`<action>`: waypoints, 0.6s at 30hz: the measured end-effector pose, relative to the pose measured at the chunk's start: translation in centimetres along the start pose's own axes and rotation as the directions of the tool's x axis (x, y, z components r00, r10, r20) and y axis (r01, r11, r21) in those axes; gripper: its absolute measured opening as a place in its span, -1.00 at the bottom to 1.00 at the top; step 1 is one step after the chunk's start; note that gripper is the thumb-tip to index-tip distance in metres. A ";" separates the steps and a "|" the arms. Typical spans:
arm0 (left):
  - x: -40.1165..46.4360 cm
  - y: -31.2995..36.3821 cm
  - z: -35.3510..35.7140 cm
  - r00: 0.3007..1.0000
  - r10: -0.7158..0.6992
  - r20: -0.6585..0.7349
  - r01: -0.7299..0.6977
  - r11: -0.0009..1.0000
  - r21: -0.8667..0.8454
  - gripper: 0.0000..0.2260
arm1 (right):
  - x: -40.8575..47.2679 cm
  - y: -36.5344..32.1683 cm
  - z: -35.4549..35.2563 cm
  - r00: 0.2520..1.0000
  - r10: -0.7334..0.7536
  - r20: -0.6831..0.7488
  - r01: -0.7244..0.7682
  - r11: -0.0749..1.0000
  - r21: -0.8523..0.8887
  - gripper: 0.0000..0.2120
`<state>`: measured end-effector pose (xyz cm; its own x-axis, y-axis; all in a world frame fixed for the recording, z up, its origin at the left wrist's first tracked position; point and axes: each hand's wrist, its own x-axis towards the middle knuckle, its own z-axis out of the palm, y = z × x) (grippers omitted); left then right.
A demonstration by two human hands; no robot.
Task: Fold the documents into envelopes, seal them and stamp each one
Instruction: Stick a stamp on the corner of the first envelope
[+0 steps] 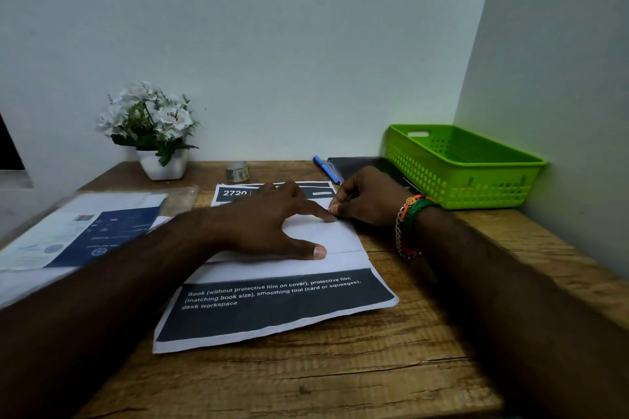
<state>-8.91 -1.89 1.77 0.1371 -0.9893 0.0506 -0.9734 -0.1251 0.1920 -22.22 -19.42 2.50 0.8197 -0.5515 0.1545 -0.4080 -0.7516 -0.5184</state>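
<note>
**A:** Status on the desk?

**B:** Left hand lies flat, fingers spread, pressing down on a folded white sheet. Thumb points toward the person, index finger stretched out to the sheet's right edge.

**A:** Right hand?

**B:** Right hand sits just beyond the left index fingertip, fingers curled in, pinching the far right corner of that sheet. Beaded bracelets on its wrist.

**A:** What's under the sheet?

**B:** A printed document with a dark band and white text, nearer the person than both hands. More printed pages poke out beyond the left hand, header reads "2720".

**A:** Envelopes?

**B:** A stack of papers in a clear sleeve lies left of the left forearm. Can't tell whether envelopes are in it; that area is blurred.

**A:** Anything else around?

**B:** Blue pen just past the right hand, lying on a dark flat item. Green plastic basket to the right of the right hand, against the wall corner. Small roll, looks like tape, beyond the left hand. White pot of white flowers farther left of that, at the back edge.
</note>
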 end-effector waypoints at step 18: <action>0.0 0.2 0.0 1.000 -0.017 0.007 0.017 1.000 -0.017 -0.40 | 0.3 1.0 -2.1 0.947 0.036 -0.319 0.057 0.959 0.276 -0.80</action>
<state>-9.14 -1.92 1.86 0.1525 -0.9875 0.0402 -0.9676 -0.1409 0.2097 -23.22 -21.08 3.82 0.6333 -0.6648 0.3962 -0.2339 -0.6524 -0.7209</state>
